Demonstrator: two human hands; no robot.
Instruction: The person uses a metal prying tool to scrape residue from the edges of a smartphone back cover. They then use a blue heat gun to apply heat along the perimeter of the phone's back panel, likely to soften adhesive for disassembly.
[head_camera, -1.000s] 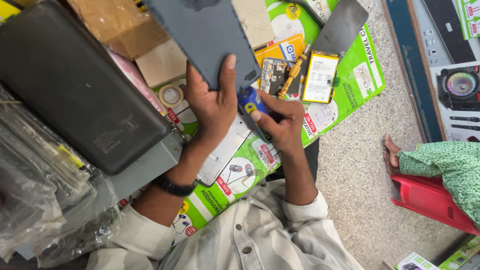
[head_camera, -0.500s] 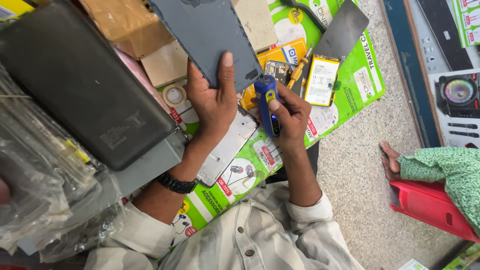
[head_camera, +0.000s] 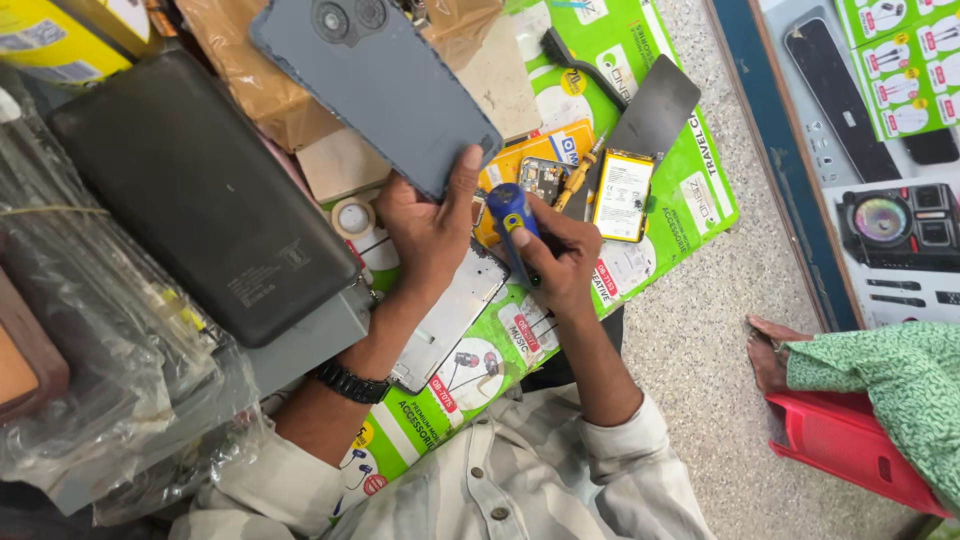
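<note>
over at the far left, clear plastic bags lie heaped and crumpled, their contents too blurred to make out, and a yellow box shows at the top corner. just right of them a large black case lies closed and tilted, resting on a grey box whose corner juts out beneath it. next comes the left hand, a black watch on its wrist, grasping the lower edge of a grey phone back cover between thumb and fingers and holding it raised above the work surface, camera holes toward the top. under that hand a silver phone frame lies flat on green printed packaging sheets. a small roll of tape sits just left of the hand, near a piece of brown cardboard. just beside the left hand, the right hand is clenched around a blue screwdriver with a yellow mark, its handle end pointing up. behind it lie a small circuit board and an orange-handled tool. further right a yellow-edged battery lies flat, touching a dark grey plate. at the far right, a bare foot of another person rests on the speckled floor beside a red stool.
</note>
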